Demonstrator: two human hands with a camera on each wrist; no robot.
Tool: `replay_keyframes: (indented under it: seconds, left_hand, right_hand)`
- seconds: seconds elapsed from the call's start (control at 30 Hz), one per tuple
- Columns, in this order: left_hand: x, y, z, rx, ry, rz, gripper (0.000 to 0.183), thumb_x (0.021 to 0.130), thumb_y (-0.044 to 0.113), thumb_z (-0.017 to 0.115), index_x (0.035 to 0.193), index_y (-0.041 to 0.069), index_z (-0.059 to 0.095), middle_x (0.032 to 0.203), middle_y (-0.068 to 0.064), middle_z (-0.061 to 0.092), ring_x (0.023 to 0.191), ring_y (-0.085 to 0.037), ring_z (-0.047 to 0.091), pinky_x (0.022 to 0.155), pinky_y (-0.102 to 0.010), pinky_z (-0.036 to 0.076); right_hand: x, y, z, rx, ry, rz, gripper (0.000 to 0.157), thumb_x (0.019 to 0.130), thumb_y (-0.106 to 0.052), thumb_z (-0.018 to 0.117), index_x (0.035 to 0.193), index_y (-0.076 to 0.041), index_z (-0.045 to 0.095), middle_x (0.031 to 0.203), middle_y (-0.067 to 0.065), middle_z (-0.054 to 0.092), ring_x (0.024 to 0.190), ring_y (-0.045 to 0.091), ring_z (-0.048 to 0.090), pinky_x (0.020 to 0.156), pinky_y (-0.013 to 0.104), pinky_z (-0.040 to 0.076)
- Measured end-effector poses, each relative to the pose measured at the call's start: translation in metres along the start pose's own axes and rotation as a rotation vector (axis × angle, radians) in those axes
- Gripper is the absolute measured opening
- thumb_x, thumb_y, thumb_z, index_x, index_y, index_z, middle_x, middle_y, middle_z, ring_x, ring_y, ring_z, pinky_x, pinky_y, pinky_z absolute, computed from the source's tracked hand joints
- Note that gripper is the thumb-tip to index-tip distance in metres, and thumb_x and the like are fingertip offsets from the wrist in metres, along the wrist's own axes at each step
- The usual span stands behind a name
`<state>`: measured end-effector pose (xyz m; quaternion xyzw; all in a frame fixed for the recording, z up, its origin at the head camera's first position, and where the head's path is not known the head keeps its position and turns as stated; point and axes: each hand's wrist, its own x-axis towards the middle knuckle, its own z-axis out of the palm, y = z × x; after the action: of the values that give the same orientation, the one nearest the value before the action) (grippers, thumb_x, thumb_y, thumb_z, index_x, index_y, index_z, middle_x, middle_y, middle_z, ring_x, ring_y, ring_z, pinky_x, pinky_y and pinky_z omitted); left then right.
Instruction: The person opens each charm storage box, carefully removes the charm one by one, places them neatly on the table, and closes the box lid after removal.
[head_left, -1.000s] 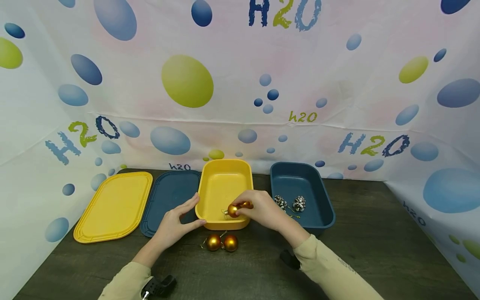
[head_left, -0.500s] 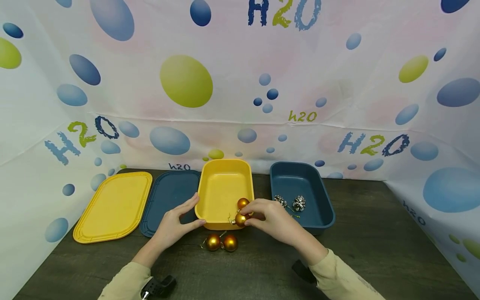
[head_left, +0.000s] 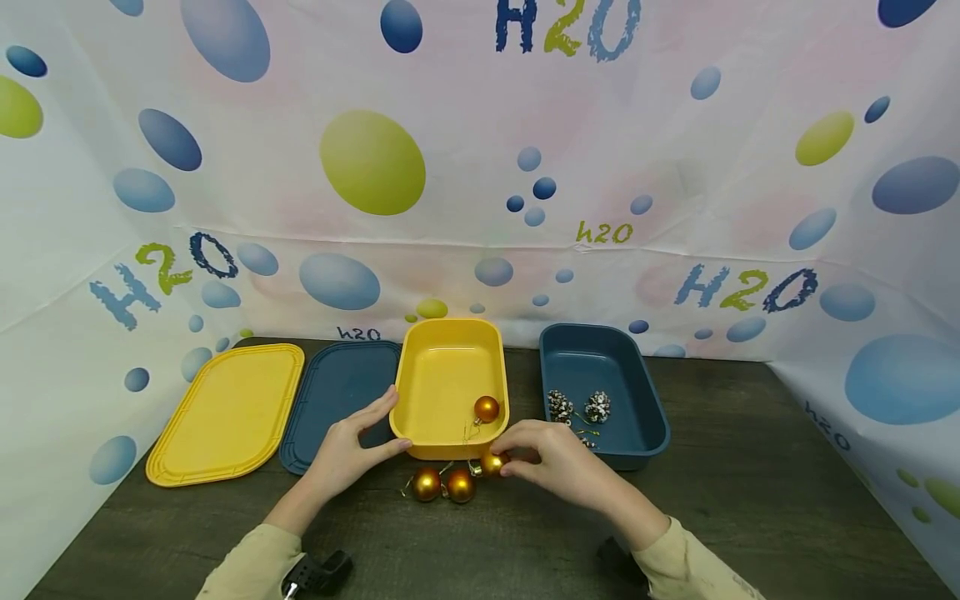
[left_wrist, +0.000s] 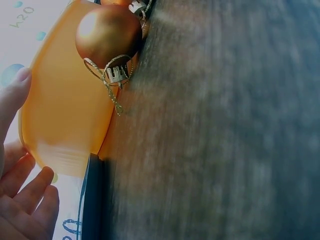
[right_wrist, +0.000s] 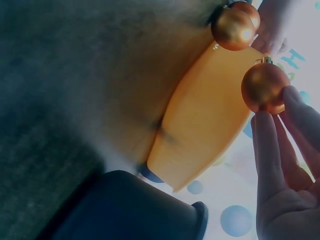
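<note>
My right hand [head_left: 558, 462] pinches a gold Christmas bauble [head_left: 492, 464] between thumb and fingertips, just in front of the yellow container [head_left: 450, 454]; its hanging string trails upward. In the right wrist view, the pinched bauble [right_wrist: 265, 87] shows in front of the container's wall. My left hand [head_left: 352, 446] rests at the container's front left corner, thumb on the near rim and fingers stretched along the left side. One gold bauble [head_left: 487, 408] lies inside the container. Two more baubles, a left one [head_left: 427, 484] and a right one [head_left: 460, 486], lie on the table before it.
To the right stands a blue container [head_left: 652, 400] holding small snow-tipped pine cones [head_left: 597, 407]. A blue lid [head_left: 337, 392] and a yellow lid [head_left: 228, 412] lie flat at the left. A printed curtain [head_left: 450, 275] closes off the back and sides of the dark table [head_left: 735, 467].
My right hand has left one bauble in the yellow container and brought another out over its front edge, toward me and slightly right. My left hand has stayed in place.
</note>
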<state>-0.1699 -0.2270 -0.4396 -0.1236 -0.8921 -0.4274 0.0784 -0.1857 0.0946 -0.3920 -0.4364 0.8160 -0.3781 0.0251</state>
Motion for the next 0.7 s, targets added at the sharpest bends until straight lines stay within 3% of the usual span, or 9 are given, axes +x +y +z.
replay_keyframes:
  seconds: [0.43,0.7]
  left_hand:
    - [0.000,-0.001,0.000,-0.008,-0.002,-0.001,0.080,0.079,0.042,0.076,0.145,0.012,0.042,0.150,-0.004,0.035,0.136,-0.033,0.033,0.102,-0.059,0.034]
    - [0.000,0.000,0.000,-0.015,-0.007,-0.004,0.080,0.079,0.042,0.076,0.145,0.011,0.042,0.151,-0.002,0.034,0.136,-0.033,0.032,0.102,-0.059,0.033]
  right_hand:
    - [-0.004,0.008,0.007,-0.041,-0.083,-0.010,0.022,0.085,-0.006,0.072,0.106,-0.010,0.071,0.106,-0.001,0.067,0.098,0.011,0.062,0.077,0.029,0.054]
    - [-0.004,0.014,0.011,-0.070,-0.139,0.009,0.021,0.084,-0.003,0.072,0.105,-0.009,0.071,0.105,0.000,0.067,0.094,0.008,0.061,0.078,0.021,0.052]
